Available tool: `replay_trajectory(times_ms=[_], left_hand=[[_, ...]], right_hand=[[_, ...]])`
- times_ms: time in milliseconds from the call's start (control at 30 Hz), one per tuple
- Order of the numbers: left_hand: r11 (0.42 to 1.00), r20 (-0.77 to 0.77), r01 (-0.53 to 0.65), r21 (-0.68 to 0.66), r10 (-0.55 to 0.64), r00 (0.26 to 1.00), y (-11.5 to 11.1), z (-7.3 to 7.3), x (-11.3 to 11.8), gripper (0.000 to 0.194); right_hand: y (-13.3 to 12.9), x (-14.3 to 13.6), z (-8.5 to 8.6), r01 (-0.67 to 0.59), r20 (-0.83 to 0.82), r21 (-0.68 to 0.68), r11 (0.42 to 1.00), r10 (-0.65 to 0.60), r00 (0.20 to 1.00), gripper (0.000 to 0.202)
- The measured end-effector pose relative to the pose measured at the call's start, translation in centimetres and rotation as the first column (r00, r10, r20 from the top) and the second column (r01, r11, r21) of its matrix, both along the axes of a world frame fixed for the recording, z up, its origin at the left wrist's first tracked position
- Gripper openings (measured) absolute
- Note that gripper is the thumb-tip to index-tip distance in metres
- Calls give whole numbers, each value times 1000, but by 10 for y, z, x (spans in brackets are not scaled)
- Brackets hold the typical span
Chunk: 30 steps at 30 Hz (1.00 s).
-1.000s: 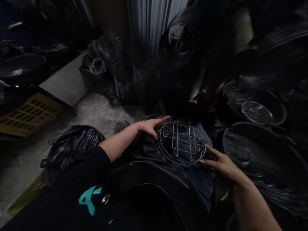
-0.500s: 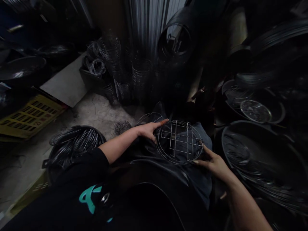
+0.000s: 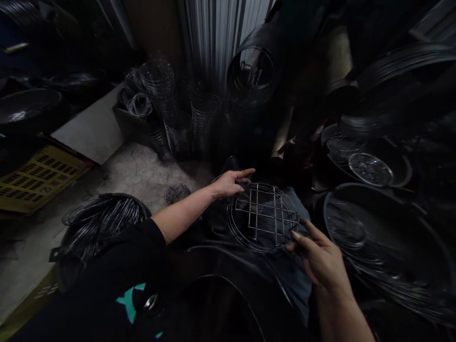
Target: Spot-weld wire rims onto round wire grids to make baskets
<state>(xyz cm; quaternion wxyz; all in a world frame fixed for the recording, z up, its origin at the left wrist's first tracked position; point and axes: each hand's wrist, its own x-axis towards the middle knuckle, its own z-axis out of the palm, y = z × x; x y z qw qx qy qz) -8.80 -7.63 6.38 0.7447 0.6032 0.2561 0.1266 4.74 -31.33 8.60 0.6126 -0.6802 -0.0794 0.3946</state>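
Observation:
A round wire grill rack (image 3: 265, 213), with a crossed grid inside several thin rings, sits over my lap. My right hand (image 3: 318, 251) pinches its right edge between thumb and fingers. At the rack's upper left rim is my left hand (image 3: 228, 184), its index finger stretched out with an orange-brown band or stain. The left thumb and the other fingers are bent below that finger; whether they touch the rim is hard to see. Dark cloth and a black apron (image 3: 221, 304) lie beneath the rack.
A basin of bent wires (image 3: 107, 223) stands at left, beside a yellow crate (image 3: 39, 175). To the right, a large black basin (image 3: 392, 223) and a smaller basin (image 3: 402, 175) hold wire pieces and racks. Wire mesh cylinders (image 3: 178, 133) stand ahead, near a small wire basket (image 3: 177, 192) on the floor.
My left hand's thumb and index finger have drawn closer together at the upper left rim. My right hand has turned and grips the rack's right edge more fully. The view has shifted slightly.

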Motion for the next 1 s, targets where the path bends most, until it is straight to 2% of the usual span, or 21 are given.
replay_trajectory(times_ms=[100,267,333,433,500,567,633,667,767,867,1000], left_hand=[[999,27,26,31,-27,999,-2,3,-4,88],[959,-39,69,273,-60,997,-6,5,-4,85],[929,-56,97,357,-83,995,-6,3,-3,83],[874,-119,156,460,-113,986,-3,4,-4,79],[834,-166,246,494,-188,968,3,9,-8,77],[784,-202,397,477,-342,918,11,17,-15,83],[717,-216,530,452,-489,845,16,22,-23,100],[694,-219,558,455,-520,826,16,24,-27,111],[676,-259,511,530,-444,858,6,21,-34,133],[676,-281,454,580,-357,891,-9,12,-36,135],[701,-237,445,557,-379,894,-10,5,-35,132]], right_hand=[[3,1,-1,13,-4,-36,999,-13,1000,96],[7,6,-4,-4,23,-84,996,6,1000,95],[8,9,-5,-44,89,-144,989,57,994,91],[6,13,-8,-151,205,-307,940,220,954,89],[2,15,-9,-223,239,-367,903,323,916,92],[-3,14,-11,-285,223,-335,898,369,902,98],[-9,13,-15,-326,172,-264,908,377,910,106],[-12,13,-18,-331,148,-234,914,370,917,108],[-19,12,-29,-325,112,-203,924,352,929,106],[-21,11,-39,-340,114,-187,922,364,924,104],[-21,10,-45,-346,105,-180,921,368,924,105]])
